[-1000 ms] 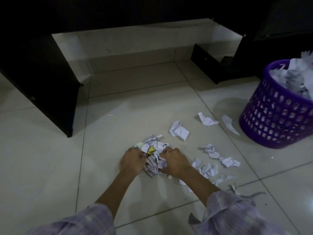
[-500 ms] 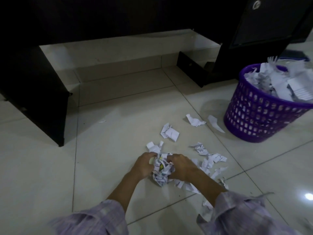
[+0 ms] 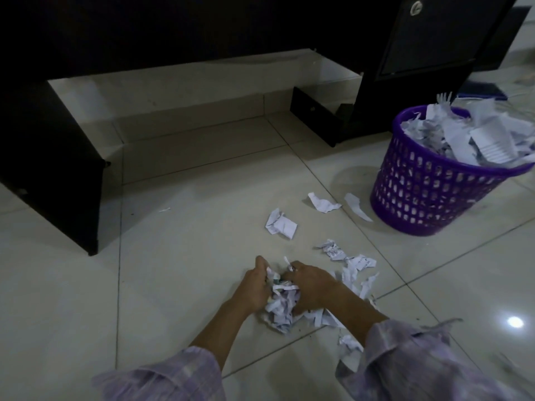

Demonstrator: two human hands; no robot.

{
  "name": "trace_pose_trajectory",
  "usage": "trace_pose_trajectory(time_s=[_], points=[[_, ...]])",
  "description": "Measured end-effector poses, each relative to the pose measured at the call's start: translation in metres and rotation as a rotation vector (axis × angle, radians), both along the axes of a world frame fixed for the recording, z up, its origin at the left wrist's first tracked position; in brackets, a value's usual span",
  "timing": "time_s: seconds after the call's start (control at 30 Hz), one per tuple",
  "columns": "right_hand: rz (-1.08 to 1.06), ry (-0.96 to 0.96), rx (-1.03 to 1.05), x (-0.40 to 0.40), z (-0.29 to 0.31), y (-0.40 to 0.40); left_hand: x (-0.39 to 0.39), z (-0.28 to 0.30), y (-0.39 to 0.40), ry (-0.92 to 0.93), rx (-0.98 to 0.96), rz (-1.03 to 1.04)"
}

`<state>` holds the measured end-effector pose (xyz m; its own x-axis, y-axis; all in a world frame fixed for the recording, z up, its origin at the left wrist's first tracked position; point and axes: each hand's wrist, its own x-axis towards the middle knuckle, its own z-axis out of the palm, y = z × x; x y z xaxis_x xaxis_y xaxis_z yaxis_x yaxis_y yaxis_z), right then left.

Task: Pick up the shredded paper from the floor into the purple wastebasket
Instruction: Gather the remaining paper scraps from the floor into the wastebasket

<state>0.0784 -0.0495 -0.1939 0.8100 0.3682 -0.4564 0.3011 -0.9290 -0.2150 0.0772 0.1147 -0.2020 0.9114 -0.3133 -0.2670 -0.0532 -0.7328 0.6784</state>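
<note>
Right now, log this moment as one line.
both hands, left and right, grip paper wad on floor | loose scraps remain | basket heaped

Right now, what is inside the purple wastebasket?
The purple wastebasket is heaped above its rim with torn white paper. Whatever lies beneath that heap is covered.

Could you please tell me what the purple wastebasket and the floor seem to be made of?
The purple round lattice wastebasket looks like moulded plastic: uniform colour and regular punched holes. The pale tiled floor appears to be glazed ceramic or similar tile: straight grout lines and a bright lamp reflection suggest a glossy finish.
</note>
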Motion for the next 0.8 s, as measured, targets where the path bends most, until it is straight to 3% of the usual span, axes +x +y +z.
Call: trace_pose_trajectory(time_s=[0.13, 0.33, 0.5, 0.67, 0.8], points=[[-0.060, -0.057, 0.056, -0.008, -0.003, 0.000, -0.002, 0.000, 0.007, -0.013, -0.077, 0.072], [-0.333, -0.052, 0.170, -0.010, 0.000, 0.005, -0.003, 0.016, -0.003, 0.133, -0.207, 0.158], [-0.571, -0.077, 0.249, -0.003, 0.014, -0.007, -0.004, 0.023, -0.013, 0.087, -0.094, 0.095], [-0.766, -0.081, 0.399, -0.002, 0.030, -0.019, -0.003, 0.031, -0.031, 0.094, -0.247, 0.279], [-0.826, 0.062, 0.494, -0.006, 0.036, -0.016, -0.001, 0.035, -0.044, 0.066, -0.304, 0.393]])
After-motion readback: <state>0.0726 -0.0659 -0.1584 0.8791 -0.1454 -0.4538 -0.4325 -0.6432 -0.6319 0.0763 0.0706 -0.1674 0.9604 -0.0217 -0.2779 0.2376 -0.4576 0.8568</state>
